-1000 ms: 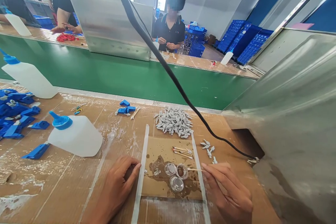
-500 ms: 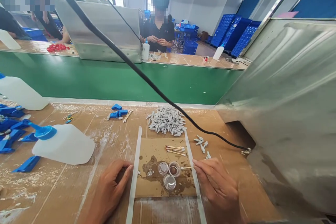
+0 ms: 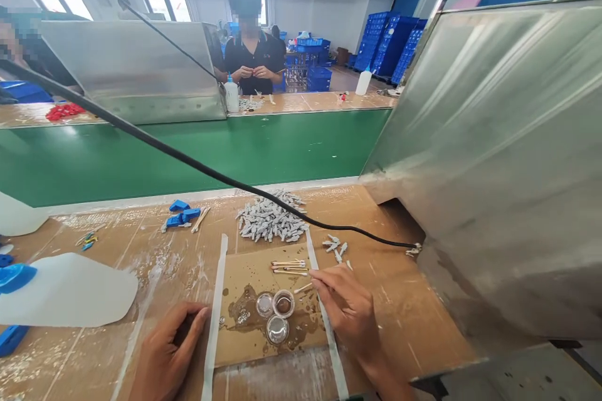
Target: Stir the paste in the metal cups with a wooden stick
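Observation:
My right hand [image 3: 350, 310] pinches a cotton swab [image 3: 303, 289], its white tip pointing left above the cardboard sheet [image 3: 235, 344]. Just left of the swab stand three small clear cups, one with brown liquid [image 3: 283, 304], the other two with clear contents [image 3: 264, 304] [image 3: 277, 329]. Several more swabs [image 3: 288, 263] lie in a row behind the cups, close to my right fingertips. My left hand [image 3: 169, 351] rests left of the sheet, fingers curled and thumb against the index finger. Whatever may be between those fingers is hidden.
Behind the sheet is a pile of grey plastic parts [image 3: 270, 219]; a few more [image 3: 336, 245] lie to its right. A black cable [image 3: 202, 166] crosses above the table. A white bottle [image 3: 79, 288] lies left, a metal panel [image 3: 493, 188] stands right. Someone works opposite [image 3: 254, 56].
My right hand has moved the swab away from the brown cup, up toward the row of swabs. My left hand stays beside the sheet. The view has turned to the right.

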Demonstrator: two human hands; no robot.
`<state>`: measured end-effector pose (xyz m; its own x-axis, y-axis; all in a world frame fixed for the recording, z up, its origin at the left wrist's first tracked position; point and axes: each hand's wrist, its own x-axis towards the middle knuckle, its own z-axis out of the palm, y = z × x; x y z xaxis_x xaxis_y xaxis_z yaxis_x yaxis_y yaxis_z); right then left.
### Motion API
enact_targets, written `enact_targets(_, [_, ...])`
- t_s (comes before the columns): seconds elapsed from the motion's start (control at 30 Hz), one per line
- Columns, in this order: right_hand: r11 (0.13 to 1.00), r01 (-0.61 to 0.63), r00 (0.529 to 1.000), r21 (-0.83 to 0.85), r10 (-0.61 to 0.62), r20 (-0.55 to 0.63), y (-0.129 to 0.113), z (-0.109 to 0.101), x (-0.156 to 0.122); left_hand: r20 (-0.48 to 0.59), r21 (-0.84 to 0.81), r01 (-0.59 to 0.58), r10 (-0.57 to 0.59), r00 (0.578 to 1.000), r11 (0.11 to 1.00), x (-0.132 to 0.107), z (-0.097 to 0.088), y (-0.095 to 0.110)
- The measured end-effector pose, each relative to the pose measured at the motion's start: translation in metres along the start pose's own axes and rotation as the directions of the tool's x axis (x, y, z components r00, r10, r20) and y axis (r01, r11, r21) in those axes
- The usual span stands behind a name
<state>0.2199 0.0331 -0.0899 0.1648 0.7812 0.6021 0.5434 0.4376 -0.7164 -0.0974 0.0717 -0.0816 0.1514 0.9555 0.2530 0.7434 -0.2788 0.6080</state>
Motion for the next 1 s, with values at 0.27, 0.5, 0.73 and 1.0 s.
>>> enact_targets(0.27, [0.998,0.05,0.998,0.044,-0.052,0.028,-0.0004,0.0012,0.0023,0.037,0.07,0.057,-0.06,0.997,0.996,0.0065,-0.0024,-0.0019])
enact_targets(0.5, [0.995,0.091,0.995,0.035,-0.093,0.033,-0.0001,0.0037,0.0022,0.032,0.086,0.062,-0.065,0.997,0.994,0.0081,-0.0027,-0.0004])
enact_targets(0.73, [0.998,0.048,0.999,0.029,-0.047,-0.023,0.0021,0.002,-0.0009,0.027,0.068,0.048,-0.05,0.998,0.997,0.0068,-0.0014,-0.0019])
enact_targets(1.0, [0.996,0.083,0.997,0.035,-0.083,-0.004,-0.0004,0.005,-0.0012,0.021,0.054,0.015,-0.016,1.0,0.998,0.007,-0.0029,-0.0021])
